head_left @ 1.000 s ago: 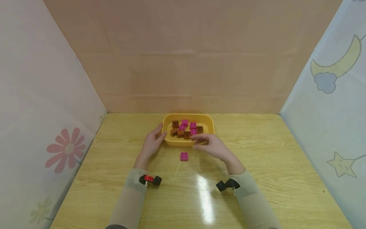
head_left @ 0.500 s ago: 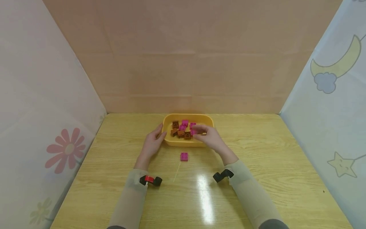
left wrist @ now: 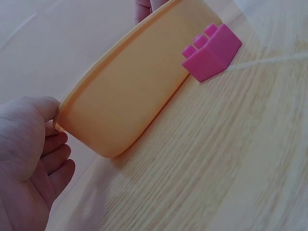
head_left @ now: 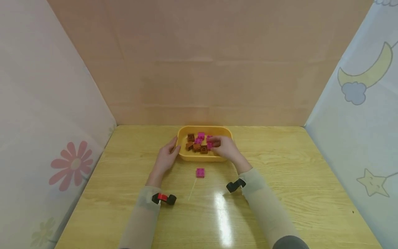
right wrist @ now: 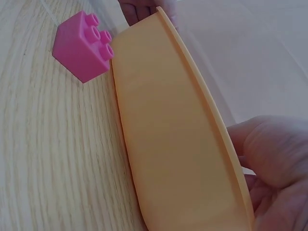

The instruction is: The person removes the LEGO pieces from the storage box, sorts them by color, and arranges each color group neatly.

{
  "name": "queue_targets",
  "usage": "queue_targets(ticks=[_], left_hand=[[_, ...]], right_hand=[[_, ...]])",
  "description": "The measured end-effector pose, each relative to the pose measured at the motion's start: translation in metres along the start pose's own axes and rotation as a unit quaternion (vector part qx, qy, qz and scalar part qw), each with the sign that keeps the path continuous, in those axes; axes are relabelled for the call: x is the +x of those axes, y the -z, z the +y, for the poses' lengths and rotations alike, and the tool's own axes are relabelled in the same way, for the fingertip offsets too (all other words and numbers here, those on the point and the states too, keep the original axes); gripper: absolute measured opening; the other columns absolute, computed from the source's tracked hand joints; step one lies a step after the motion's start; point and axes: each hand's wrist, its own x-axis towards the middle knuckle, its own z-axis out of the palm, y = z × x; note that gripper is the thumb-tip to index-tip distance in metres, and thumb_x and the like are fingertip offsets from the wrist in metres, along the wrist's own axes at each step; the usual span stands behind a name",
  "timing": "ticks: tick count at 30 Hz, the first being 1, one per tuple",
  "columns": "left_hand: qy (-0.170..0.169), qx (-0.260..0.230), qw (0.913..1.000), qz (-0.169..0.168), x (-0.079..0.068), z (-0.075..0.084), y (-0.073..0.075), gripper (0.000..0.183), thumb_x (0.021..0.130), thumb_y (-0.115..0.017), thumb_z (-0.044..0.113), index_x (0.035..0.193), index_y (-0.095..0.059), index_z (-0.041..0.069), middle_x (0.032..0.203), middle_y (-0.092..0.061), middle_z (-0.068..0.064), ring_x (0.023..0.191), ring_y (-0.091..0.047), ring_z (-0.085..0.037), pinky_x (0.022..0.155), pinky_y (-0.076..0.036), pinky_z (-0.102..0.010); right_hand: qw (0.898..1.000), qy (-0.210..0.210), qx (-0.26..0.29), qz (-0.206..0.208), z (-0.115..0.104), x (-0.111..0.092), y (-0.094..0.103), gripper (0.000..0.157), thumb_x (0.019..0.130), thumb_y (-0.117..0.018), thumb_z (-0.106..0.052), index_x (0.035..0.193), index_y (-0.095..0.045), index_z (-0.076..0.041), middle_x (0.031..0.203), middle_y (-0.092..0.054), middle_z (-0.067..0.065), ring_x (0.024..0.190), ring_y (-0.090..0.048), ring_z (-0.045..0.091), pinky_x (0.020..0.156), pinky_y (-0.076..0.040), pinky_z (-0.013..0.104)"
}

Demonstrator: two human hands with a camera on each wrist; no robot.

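A yellow plastic bin (head_left: 202, 158) holds several pink and brown building blocks. At its left end my left hand (head_left: 166, 157) grips the rim; in the left wrist view the thumb (left wrist: 45, 107) lies at the rim, with the other fingers curled below. My right hand (head_left: 226, 148) reaches over the bin's right side, its thumb and fingers around a pink block (head_left: 209, 146) inside. Behind the bin wall the right fingertips are hidden in the right wrist view, and I cannot tell if they pinch the block. Another pink block (head_left: 200, 173) lies studs up on the table before the bin.
The bin stands near the back edge of the wooden table (head_left: 140, 221), close to a plain tan backdrop (head_left: 199, 69). Printed cloth walls (head_left: 37, 103) flank both sides. A brown block (head_left: 203, 149) lies beside the right fingertips in the bin.
My right hand has moved from over the bin's front rim further into the bin, toward the pink blocks. The left hand keeps its grip, and the block on the table has stayed put.
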Motion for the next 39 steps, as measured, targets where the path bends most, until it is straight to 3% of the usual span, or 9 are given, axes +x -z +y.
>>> queue_targets(ticks=[15, 25, 30, 35, 39], left_hand=[[-0.005, -0.020, 0.9998, 0.004, 0.000, -0.002, 0.000, 0.057, 0.112, -0.061, 0.027, 0.159, -0.045, -0.001, 0.165, -0.042, -0.014, 0.155, -0.038, -0.030, 0.127, -0.032, -0.042], [0.008, -0.035, 0.9994, -0.002, -0.003, -0.002, 0.000, 0.056, 0.113, -0.059, 0.023, 0.161, -0.042, 0.002, 0.168, -0.040, -0.011, 0.157, -0.035, -0.028, 0.129, -0.030, -0.042], [0.005, -0.033, 0.9994, -0.002, -0.003, -0.003, 0.001, 0.056, 0.113, -0.059, 0.022, 0.161, -0.043, 0.000, 0.167, -0.040, -0.012, 0.157, -0.036, -0.029, 0.128, -0.031, -0.043], [0.012, -0.029, 0.9995, -0.005, -0.003, -0.003, 0.001, 0.057, 0.113, -0.059, 0.025, 0.161, -0.043, 0.002, 0.168, -0.040, -0.011, 0.157, -0.035, -0.028, 0.128, -0.030, -0.043], [0.012, -0.030, 0.9994, -0.006, -0.004, -0.002, 0.001, 0.057, 0.113, -0.059, 0.026, 0.162, -0.043, 0.002, 0.168, -0.040, -0.011, 0.157, -0.035, -0.028, 0.128, -0.030, -0.043]], right_hand=[[0.994, -0.018, -0.096, 0.058, -0.006, 0.002, -0.007, 0.039, 0.091, -0.074, 0.001, 0.130, -0.075, 0.001, 0.120, -0.075, 0.018, 0.102, -0.071, 0.031, 0.084, -0.064, 0.042], [0.989, -0.026, -0.136, 0.059, -0.005, 0.005, -0.015, 0.041, 0.087, -0.071, 0.007, 0.127, -0.076, 0.001, 0.116, -0.075, 0.015, 0.093, -0.065, 0.026, 0.074, -0.058, 0.035], [0.983, -0.015, -0.169, 0.062, -0.005, 0.007, -0.018, 0.038, 0.087, -0.072, 0.007, 0.124, -0.077, 0.003, 0.115, -0.075, 0.016, 0.095, -0.064, 0.027, 0.080, -0.058, 0.039], [0.981, -0.031, -0.185, 0.058, -0.006, 0.005, -0.018, 0.034, 0.090, -0.073, 0.003, 0.123, -0.077, 0.002, 0.113, -0.073, 0.015, 0.102, -0.063, 0.029, 0.090, -0.058, 0.044], [0.982, -0.040, -0.180, 0.052, -0.008, 0.005, -0.017, 0.034, 0.090, -0.071, 0.004, 0.124, -0.077, 0.000, 0.115, -0.074, 0.014, 0.101, -0.064, 0.028, 0.088, -0.059, 0.042]])
